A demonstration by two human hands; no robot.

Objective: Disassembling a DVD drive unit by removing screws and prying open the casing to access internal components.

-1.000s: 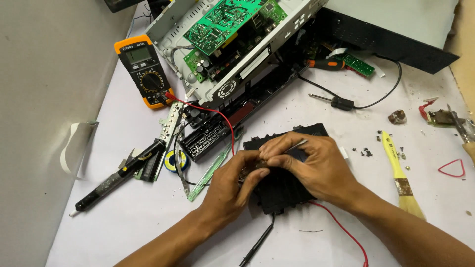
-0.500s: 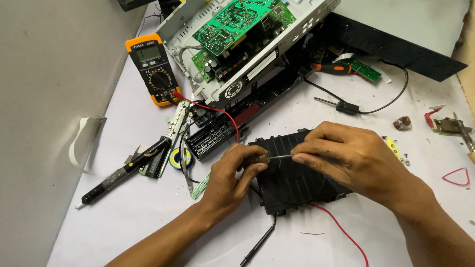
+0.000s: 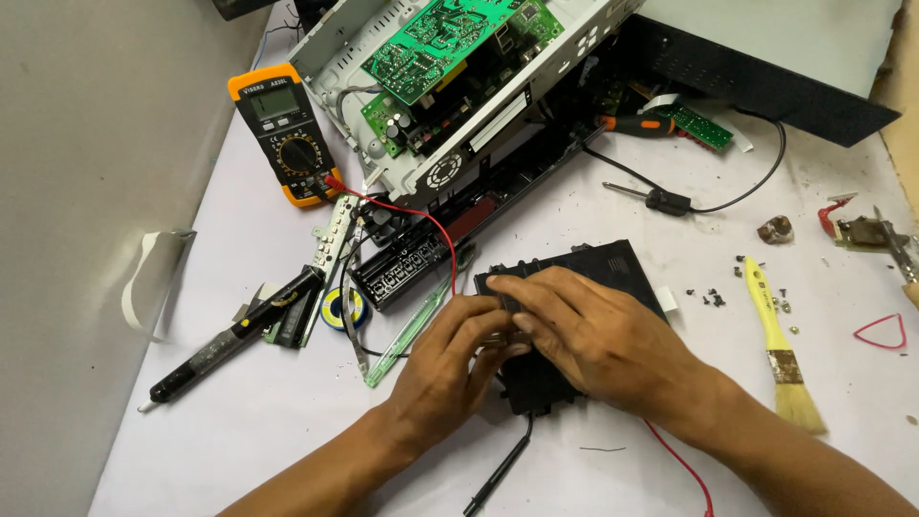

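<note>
A black plastic module [image 3: 613, 268] with a ribbed top lies on the white table [image 3: 268, 440] in front of me. My left hand [image 3: 450, 369] curls its fingers against the module's left edge and grips it. My right hand [image 3: 598, 335] lies across the module's top, its fingers reaching over the same edge and meeting the left fingers. What sits between the fingertips is hidden. A black probe [image 3: 498, 469] and a red lead [image 3: 684, 469] run out from under my wrists.
An opened grey chassis with green circuit boards [image 3: 431, 38] stands at the back, with an orange multimeter [image 3: 285, 134] to its left. A soldering iron [image 3: 230, 335] and solder roll [image 3: 342, 308] lie left. A yellow brush [image 3: 780, 345] and loose screws [image 3: 713, 297] lie right.
My right hand, which held a thin metal tool above the module, has come down onto the module's left edge. The tool no longer shows. My left hand stayed at that edge.
</note>
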